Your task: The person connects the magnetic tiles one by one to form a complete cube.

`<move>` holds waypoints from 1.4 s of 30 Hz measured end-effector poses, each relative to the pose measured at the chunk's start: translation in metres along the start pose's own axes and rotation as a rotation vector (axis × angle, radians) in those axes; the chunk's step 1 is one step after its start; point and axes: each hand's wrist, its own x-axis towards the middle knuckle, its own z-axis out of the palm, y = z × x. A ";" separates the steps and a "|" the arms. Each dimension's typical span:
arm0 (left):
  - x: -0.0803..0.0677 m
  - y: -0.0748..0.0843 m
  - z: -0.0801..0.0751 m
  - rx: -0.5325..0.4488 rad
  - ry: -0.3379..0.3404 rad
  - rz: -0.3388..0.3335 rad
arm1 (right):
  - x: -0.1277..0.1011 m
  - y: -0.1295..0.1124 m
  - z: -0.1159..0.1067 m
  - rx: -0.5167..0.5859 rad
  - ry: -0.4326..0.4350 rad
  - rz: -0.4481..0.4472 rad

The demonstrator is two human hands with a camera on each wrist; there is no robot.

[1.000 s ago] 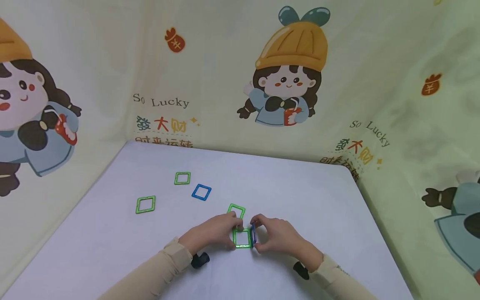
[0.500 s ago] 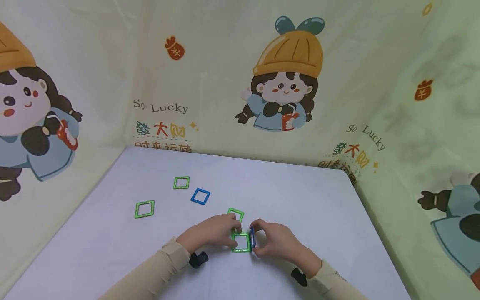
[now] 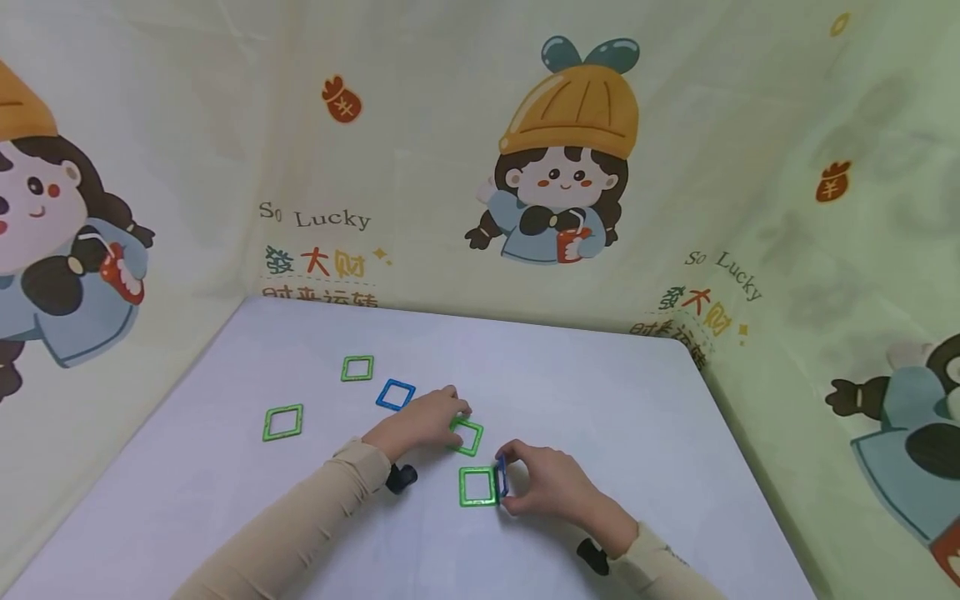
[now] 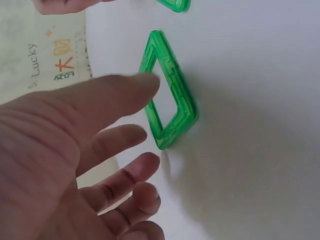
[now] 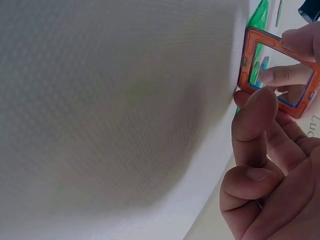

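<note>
In the head view my right hand [image 3: 555,483] pinches a square magnetic tile [image 3: 504,479] upright along the right edge of a flat green tile [image 3: 478,503]. The held tile looks blue there, but its frame [image 5: 244,60] appears orange with a blue inner edge in the right wrist view; whether it is two stacked pieces I cannot tell. My left hand [image 3: 422,421] hovers over another green tile [image 3: 477,440] lying farther back. Its thumb [image 4: 145,86] overlaps that tile's frame [image 4: 176,82] in the left wrist view, while the other fingers are spread loosely.
Farther left on the white table [image 3: 637,400] lie a blue tile [image 3: 384,390] and two green tiles, one at the back [image 3: 357,379] and one nearer the left edge [image 3: 283,437]. A printed cloth [image 3: 435,167] surrounds the table's back and sides.
My left hand has let go of the front green tile and moved back to the tilted green tile behind it. The right hand keeps its pinch on the upright tile.
</note>
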 end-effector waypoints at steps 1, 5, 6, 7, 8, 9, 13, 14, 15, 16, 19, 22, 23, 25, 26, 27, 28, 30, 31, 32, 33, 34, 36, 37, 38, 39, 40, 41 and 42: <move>0.000 -0.001 0.000 -0.002 -0.009 -0.001 | 0.000 0.000 0.000 0.002 -0.001 0.002; 0.000 -0.001 0.001 -0.013 -0.012 -0.002 | 0.000 0.000 0.002 0.003 -0.002 0.005; 0.000 -0.001 0.002 -0.011 -0.009 -0.003 | 0.000 0.000 0.002 0.003 -0.001 0.005; 0.000 0.000 0.002 -0.009 -0.005 -0.002 | 0.000 0.000 0.002 0.002 -0.001 0.005; 0.001 0.000 0.002 -0.005 0.000 -0.001 | 0.000 -0.001 0.002 0.001 0.000 0.005; 0.001 0.000 0.003 -0.001 0.004 0.000 | 0.000 -0.001 0.002 0.001 0.001 0.005; 0.002 0.001 0.002 0.004 0.007 0.003 | 0.000 0.000 0.003 -0.004 0.008 0.004; 0.002 0.001 0.002 0.002 0.007 0.001 | 0.000 0.000 0.004 -0.005 0.011 0.004; 0.002 0.001 0.002 0.001 0.009 0.000 | 0.001 0.000 0.004 -0.005 0.013 0.004; 0.002 0.001 0.002 0.000 0.010 -0.002 | 0.001 0.001 0.004 -0.007 0.015 0.004; 0.003 0.002 0.003 -0.002 0.023 -0.010 | 0.001 0.001 0.005 -0.006 0.017 0.006; 0.004 0.001 0.005 -0.006 0.045 -0.015 | 0.001 0.002 0.006 -0.005 0.020 0.007; 0.004 0.000 0.005 -0.008 0.054 -0.017 | 0.001 0.002 0.006 -0.004 0.021 0.007; 0.005 -0.001 0.006 -0.010 0.072 -0.015 | 0.001 0.002 0.006 -0.002 0.023 0.010; 0.005 -0.002 0.006 -0.008 0.083 -0.013 | 0.001 0.002 0.007 -0.002 0.022 0.012; 0.005 -0.002 0.006 -0.009 0.096 -0.009 | 0.001 0.002 0.007 -0.002 0.021 0.015; 0.005 -0.002 0.006 -0.005 0.112 -0.003 | 0.001 0.001 0.007 -0.001 0.020 0.017; 0.005 -0.003 0.006 0.003 0.146 0.012 | 0.001 0.001 0.007 0.001 0.018 0.022; 0.005 -0.003 0.006 0.007 0.167 0.019 | 0.001 0.001 0.007 0.002 0.017 0.023; 0.005 -0.003 0.005 0.011 0.190 0.026 | 0.000 0.001 0.007 0.004 0.017 0.022; 0.005 -0.004 0.005 0.016 0.211 0.033 | 0.000 0.001 0.007 0.005 0.018 0.021; 0.005 -0.004 0.005 0.024 0.232 0.037 | 0.000 0.001 0.007 0.005 0.020 0.020; 0.004 -0.003 0.004 0.028 0.269 0.047 | 0.000 0.001 0.007 0.005 0.024 0.019; 0.004 -0.003 0.004 0.030 0.288 0.051 | 0.000 0.000 0.007 0.006 0.027 0.019; 0.004 -0.003 0.003 0.033 0.305 0.055 | 0.000 0.000 0.007 0.003 0.029 0.018; 0.004 -0.003 0.002 0.035 0.319 0.060 | 0.000 0.000 0.007 0.001 0.031 0.020; 0.003 -0.002 0.001 0.036 0.332 0.061 | 0.000 0.000 0.007 0.001 0.032 0.020; 0.003 -0.002 0.000 0.035 0.342 0.064 | 0.000 0.000 0.007 0.000 0.034 0.020; 0.003 -0.002 0.000 0.036 0.352 0.065 | 0.000 0.000 0.006 -0.001 0.033 0.021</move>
